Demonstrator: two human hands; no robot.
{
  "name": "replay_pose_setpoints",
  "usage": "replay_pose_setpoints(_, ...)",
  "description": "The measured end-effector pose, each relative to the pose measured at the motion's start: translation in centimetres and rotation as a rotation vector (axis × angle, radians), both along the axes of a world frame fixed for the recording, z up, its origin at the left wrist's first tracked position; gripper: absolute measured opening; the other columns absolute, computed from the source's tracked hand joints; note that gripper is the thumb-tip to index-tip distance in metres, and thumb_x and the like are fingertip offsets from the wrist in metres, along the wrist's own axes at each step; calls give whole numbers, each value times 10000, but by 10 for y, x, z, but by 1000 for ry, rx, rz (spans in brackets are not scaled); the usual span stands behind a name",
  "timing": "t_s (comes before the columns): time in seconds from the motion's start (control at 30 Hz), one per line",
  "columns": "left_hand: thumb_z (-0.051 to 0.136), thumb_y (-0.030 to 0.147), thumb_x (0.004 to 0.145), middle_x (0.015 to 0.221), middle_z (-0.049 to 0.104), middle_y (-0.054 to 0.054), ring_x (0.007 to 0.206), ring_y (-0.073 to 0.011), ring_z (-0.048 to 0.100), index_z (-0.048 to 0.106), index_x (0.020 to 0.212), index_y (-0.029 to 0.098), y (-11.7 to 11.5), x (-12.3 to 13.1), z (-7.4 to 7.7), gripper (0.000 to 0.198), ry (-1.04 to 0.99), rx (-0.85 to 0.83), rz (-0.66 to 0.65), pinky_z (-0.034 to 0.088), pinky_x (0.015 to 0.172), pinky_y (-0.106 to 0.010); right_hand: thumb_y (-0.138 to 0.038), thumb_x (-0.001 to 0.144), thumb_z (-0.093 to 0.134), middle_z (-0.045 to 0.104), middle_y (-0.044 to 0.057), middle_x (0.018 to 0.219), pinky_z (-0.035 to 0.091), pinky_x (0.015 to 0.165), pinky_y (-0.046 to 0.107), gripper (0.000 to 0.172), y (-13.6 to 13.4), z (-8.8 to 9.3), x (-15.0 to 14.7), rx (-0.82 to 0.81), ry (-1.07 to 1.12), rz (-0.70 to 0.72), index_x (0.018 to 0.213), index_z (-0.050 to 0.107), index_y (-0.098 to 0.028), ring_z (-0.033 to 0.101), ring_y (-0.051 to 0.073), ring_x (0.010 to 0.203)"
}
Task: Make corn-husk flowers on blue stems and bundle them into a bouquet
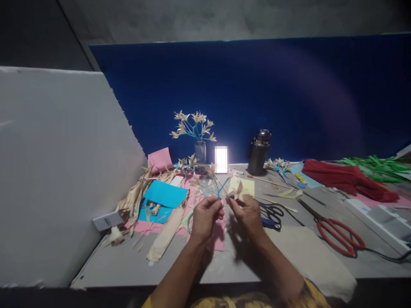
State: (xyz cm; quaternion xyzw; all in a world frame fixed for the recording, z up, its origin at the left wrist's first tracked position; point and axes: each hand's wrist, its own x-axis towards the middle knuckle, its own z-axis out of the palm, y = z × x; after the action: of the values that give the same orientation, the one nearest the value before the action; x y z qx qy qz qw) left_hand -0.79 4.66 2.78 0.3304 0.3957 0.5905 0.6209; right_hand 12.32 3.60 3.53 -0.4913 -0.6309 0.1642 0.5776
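Over the middle of the table, my left hand (207, 217) pinches the joined blue stems (219, 191) of a small spray of artificial flowers. Pale, dry-looking petals (194, 181) top its thin branches, which fork upward. Close beside it on the right, my right hand (248, 215) has thumb and forefinger pressed together next to a pale flower (239, 191). Whether the fingers grip that flower's stem or a thin strip is too small to tell. Pink paper (218, 243) lies beneath both hands.
Red-handled scissors (340, 237) and black-handled scissors (272, 211) lie to the right. A dark flask (259, 153), a bright light (221, 159) and a glass vase (200, 152) of finished flowers stand at the back. Blue paper (167, 194) and dried husks (168, 229) cover the left.
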Motion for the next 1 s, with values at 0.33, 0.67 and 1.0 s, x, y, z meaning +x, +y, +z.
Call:
replay_pose_setpoints(0.33, 779, 282, 678, 704, 664, 1, 545, -107, 564, 718, 783, 163, -9, 9, -4, 170, 311, 187, 203, 473, 553, -238, -390, 871, 635, 704, 40, 698, 507, 625, 274, 244, 4, -20, -3, -84, 0, -41, 745, 688, -187, 650, 178, 623)
replay_pose_setpoints(0.67, 783, 287, 652, 627, 621, 23, 539, -103, 539, 640, 746, 168, -4, 1, -1, 208, 312, 83, 188, 439, 535, -225, -272, 885, 630, 726, 73, 822, 568, 777, 395, 74, -31, 6, 10, 238, -66, -65, 869, 699, -249, 696, 237, 807)
replay_pose_setpoints(1.0, 732, 225, 685, 638, 629, 10, 612, -131, 582, 654, 681, 179, -18, 8, 9, 91, 354, 181, 136, 479, 620, -249, -273, 920, 610, 711, 79, 784, 508, 674, 308, 117, -21, 26, 1, 301, -151, -276, 866, 683, -200, 647, 184, 683)
